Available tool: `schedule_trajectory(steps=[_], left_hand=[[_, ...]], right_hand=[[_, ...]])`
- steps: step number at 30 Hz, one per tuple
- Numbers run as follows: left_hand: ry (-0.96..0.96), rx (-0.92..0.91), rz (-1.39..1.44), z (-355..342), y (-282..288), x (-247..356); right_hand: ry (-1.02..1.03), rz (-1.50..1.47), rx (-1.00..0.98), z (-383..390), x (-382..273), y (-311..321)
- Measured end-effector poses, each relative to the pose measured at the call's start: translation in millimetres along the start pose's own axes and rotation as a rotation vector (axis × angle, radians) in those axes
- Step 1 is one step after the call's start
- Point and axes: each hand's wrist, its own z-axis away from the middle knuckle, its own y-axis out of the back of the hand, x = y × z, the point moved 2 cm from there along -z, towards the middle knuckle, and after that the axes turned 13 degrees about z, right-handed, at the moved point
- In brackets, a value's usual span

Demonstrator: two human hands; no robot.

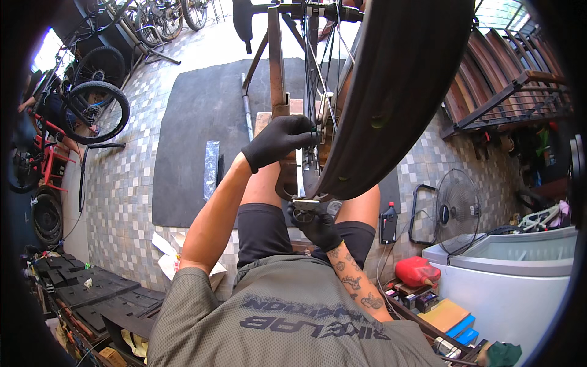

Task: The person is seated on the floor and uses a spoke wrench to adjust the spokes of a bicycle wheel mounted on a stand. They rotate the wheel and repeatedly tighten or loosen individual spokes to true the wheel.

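Note:
A bicycle wheel with a wide black tire [397,79] stands upright in front of me, mounted in a metal truing stand [278,61]. Its thin spokes [310,67] run up toward the hub. My left hand [278,144], in a black glove, reaches to the wheel's left side. Its fingertips close together at the spokes near the rim; what they pinch is too small to make out. Below the wheel, my right hand [318,227], also gloved in black, has its fingers closed around a round knob [303,215] at the stand's lower end. The fingers partly hide that knob.
A dark mat [189,116] covers the tiled floor, with a flat clear packet [211,170] on it. To the right are a black bottle [388,224], a fan [457,211], a red container [417,271] and a white chest freezer [489,300]. Bicycles [98,110] and another person are at left.

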Motion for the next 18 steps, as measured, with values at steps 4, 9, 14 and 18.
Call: schedule_trajectory(steps=[4, 9, 14, 18], left_hand=[[0.01, -0.009, 0.025, -2.7, 2.6, -5.8], [0.021, -0.007, 0.062, -5.9, -2.1, -5.5], [0.016, 0.177, 0.182, 13.9, -20.0, 8.2], [-0.019, 0.345, -0.145, 15.7, -31.8, 15.8]], right_hand=[[-0.122, 0.247, -0.041, -20.1, -6.9, 15.2], [0.21, 0.832, 0.503, -20.8, -69.1, 38.5], [0.737, 1.082, 0.561, 3.4, -138.7, -37.5], [0.708, 0.914, 0.424, -3.8, -169.7, -111.0]])
